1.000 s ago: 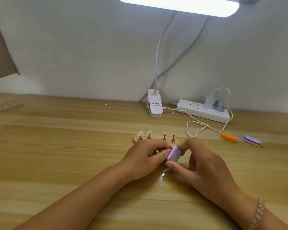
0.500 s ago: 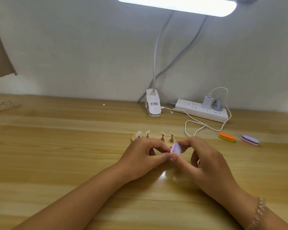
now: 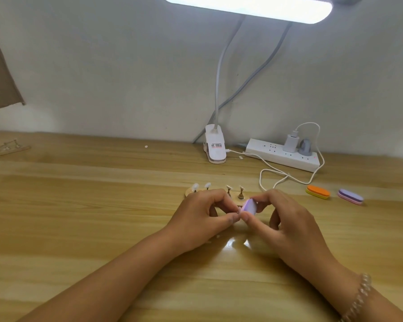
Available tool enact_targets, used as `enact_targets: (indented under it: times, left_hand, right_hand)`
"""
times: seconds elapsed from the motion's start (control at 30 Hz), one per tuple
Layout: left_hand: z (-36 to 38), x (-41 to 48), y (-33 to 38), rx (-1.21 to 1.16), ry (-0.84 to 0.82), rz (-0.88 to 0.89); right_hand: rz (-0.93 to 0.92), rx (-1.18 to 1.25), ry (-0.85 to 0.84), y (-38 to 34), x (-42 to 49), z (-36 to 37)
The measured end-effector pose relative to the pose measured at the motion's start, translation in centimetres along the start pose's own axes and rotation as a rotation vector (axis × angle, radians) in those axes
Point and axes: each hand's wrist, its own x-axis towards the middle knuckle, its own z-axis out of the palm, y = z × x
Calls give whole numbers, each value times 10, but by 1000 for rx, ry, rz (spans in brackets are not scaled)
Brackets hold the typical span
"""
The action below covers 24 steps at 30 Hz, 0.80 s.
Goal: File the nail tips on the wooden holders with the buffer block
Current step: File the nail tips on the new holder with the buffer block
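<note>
Buffer block point(image 3: 250, 206), gripped on edge between the thumb and fingers of the right hand point(image 3: 296, 226) over the counter point(image 3: 102, 217), meets the left hand's point(image 3: 203, 217) tight thumb-and-forefinger pinch, apparently steadying a tip too small to see. Behind the hands, the holder point(image 3: 189, 193) carries two nail tips point(image 3: 194, 187); two stands point(image 3: 241, 191) are bare.

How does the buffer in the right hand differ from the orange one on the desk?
The held buffer block is lilac; the orange block is orange over yellow. The right hand pinches the held one tilted; the orange one lies flat, untouched. Both are rounded.
</note>
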Motion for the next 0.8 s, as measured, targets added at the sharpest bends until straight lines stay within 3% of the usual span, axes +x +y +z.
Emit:
enact_targets:
  times: [0.13, 0.3, 0.47, 0.63, 0.8]
  left_hand:
    - [-1, 0, 0, 24, -26, 12]
    - [1, 0, -2, 52, -29, 53]
    - [-1, 1, -5, 5, -18, 48]
    - [-1, 1, -3, 0, -33, 69]
    - [-2, 1, -3, -20, -46, 63]
  right_hand:
    - [-104, -64, -37, -6, -5, 4]
    - [59, 84, 18, 4, 2, 1]
    - [-96, -57, -19, -6, -6, 6]
    - [-3, -3, 42, 2, -2, 3]
    - [-72, -64, 11, -3, -5, 5]
